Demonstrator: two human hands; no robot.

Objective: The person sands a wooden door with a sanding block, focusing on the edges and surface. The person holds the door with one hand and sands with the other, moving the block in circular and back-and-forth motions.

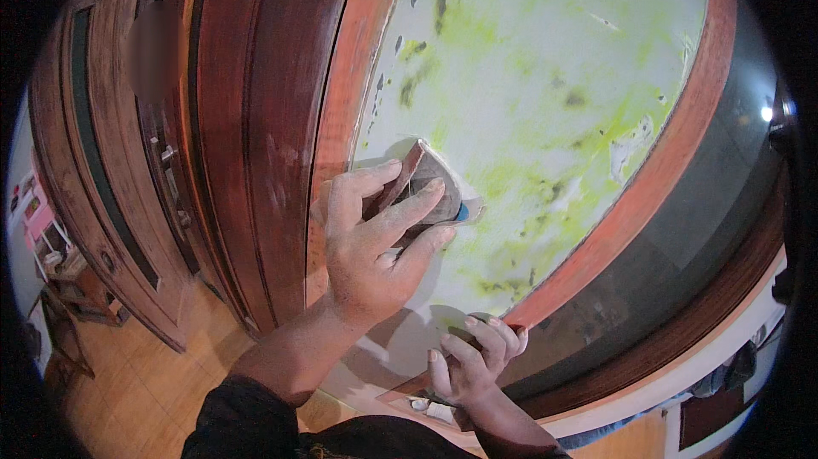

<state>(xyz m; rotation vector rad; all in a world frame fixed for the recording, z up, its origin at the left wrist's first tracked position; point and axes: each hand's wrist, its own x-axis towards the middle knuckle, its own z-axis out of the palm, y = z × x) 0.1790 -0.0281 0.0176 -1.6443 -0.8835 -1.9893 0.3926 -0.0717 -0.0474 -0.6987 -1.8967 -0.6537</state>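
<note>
My left hand, dusted white, is closed on a dark grey sanding block. Brownish sandpaper folds up along the block's left side, and a bit of blue shows at its right end. The block lies against a pale wall panel blotched with yellow-green and dark patches. Lower down, my right hand has its fingers bent and apart, holding nothing that I can see. Its fingertips are beside the lower end of the reddish wooden frame; whether they touch it I cannot tell.
Left of the panel runs another reddish frame strip, then a dark brown wooden door. Further left are more wooden door panels and a wooden stool on the tiled floor. A dark glass pane curves along the right.
</note>
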